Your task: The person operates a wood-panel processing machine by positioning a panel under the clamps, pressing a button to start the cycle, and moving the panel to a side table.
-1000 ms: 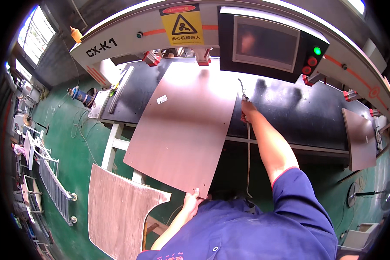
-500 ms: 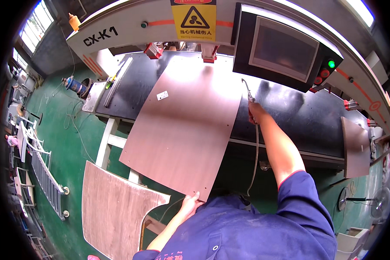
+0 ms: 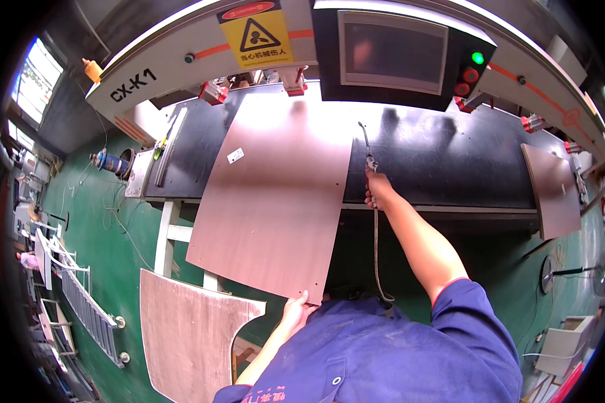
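Note:
A large brown wood-grain panel [image 3: 269,195] lies across the black machine table [image 3: 437,171] and juts over its front edge toward me. My left hand [image 3: 297,312] grips the panel's near edge close to its right corner, thumb on top, other fingers out of sight below. Out over the table's front edge, my right hand [image 3: 378,189] is wrapped round an air blow gun [image 3: 370,163]. The gun's thin bent nozzle points away from me, just right of the panel. From its handle an air hose [image 3: 376,255] hangs down toward my body. A small white label [image 3: 235,156] lies on the panel.
Over the table spans a white machine beam [image 3: 181,57] with a control screen [image 3: 393,54] and red-tipped clamps [image 3: 214,93]. A curved-cut board [image 3: 195,336] stands at lower left. Another panel [image 3: 551,191] rests at the table's right end; a fan [image 3: 548,275] stands beyond.
My view has turned slightly, shifting the machine leftward. My right hand with the air blow gun is a little nearer and further left; my left hand keeps its grip on the panel.

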`<control>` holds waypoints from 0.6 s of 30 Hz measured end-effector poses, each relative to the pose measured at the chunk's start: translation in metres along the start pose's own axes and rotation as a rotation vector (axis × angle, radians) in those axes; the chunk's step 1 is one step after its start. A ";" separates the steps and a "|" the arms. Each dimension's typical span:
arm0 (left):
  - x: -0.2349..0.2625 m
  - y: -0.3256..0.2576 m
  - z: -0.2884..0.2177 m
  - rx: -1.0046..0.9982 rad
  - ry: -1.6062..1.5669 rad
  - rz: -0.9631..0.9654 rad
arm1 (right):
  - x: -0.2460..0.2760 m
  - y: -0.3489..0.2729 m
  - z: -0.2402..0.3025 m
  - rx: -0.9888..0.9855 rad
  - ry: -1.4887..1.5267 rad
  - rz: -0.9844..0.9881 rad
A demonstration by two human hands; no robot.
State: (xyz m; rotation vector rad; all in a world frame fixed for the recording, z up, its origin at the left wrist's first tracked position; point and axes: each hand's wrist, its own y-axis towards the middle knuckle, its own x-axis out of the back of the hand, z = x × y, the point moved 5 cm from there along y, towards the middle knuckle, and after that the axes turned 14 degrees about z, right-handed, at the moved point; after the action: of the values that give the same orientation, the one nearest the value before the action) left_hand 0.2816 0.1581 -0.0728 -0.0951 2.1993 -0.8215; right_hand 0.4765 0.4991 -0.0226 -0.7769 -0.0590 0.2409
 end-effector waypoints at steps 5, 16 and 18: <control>-0.005 0.002 -0.002 0.003 0.015 -0.059 | 0.009 -0.038 -0.022 0.009 0.039 0.164; 0.001 0.008 0.001 -0.080 -0.001 -0.204 | 0.022 -0.079 -0.091 0.031 0.286 0.288; -0.002 0.010 -0.006 -0.174 -0.053 -0.285 | 0.022 -0.083 -0.095 0.081 0.309 0.306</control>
State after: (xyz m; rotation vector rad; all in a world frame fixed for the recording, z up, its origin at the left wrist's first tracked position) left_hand 0.2809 0.1694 -0.0743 -0.5205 2.2328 -0.7672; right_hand 0.5271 0.3819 -0.0331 -0.7329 0.3621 0.4081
